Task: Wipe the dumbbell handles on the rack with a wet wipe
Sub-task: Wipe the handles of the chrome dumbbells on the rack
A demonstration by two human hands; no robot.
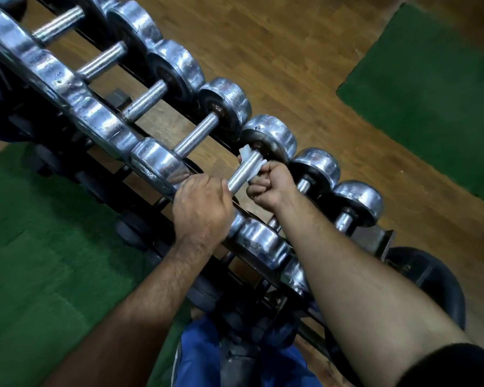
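Note:
Several chrome dumbbells lie side by side on a dark rack (375, 241) that runs from upper left to lower right. My right hand (268, 185) grips a white wet wipe (248, 153) wrapped round the knurled handle (239, 174) of one dumbbell, close to its far head (271, 138). My left hand (201, 210) curls over the near end of the same handle, covering the near head. More bare handles (197, 134) lie further up the row to the left.
Wooden floor shows under and beyond the rack. Green mats lie at the upper right (430, 88) and at the lower left (39, 261). A dark round weight (430, 277) sits at the rack's right end. My blue trousers (196, 356) are at the bottom.

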